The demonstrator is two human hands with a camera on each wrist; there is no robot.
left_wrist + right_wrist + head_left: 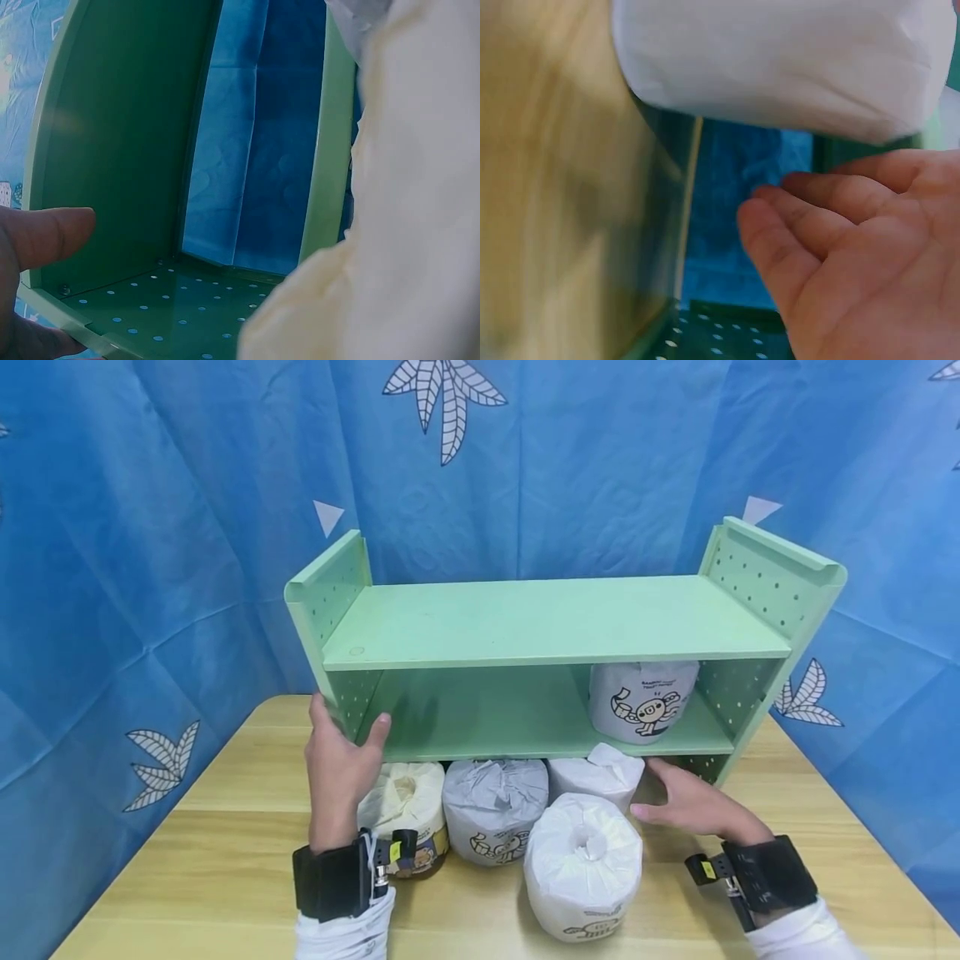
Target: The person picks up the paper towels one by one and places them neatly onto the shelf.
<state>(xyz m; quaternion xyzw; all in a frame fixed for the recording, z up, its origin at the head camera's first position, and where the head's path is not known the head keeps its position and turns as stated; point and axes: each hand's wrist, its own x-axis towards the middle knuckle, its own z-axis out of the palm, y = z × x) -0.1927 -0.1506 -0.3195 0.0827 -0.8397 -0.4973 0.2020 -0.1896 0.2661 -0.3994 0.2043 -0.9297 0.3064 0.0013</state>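
Hands first: your left hand (341, 764) grips the left side panel of the green shelf (555, 622) at its lower front corner, thumb inside on the perforated wall, fingers wrapped outside; the left wrist view shows the thumb (49, 236) against the panel's inner face. Your right hand (693, 802) lies low at about 4 o'clock from the shelf's centre, fingers straight and relaxed, holding nothing, fingertips just beside the rear right roll (596, 777) and near the shelf's right foot; contact with either cannot be told. The shelf stands upright on the wooden table (225, 827), at 12 o'clock from you. One wrapped toilet paper roll (645, 697) sits upright on the lower board, right end. Four more rolls lie on the table under and in front of the shelf: a cream roll (405, 802) by your left wrist, a grey-white roll (495, 806) next to it, the rear right roll, and a front roll (583, 864) nearest you at 6 o'clock.
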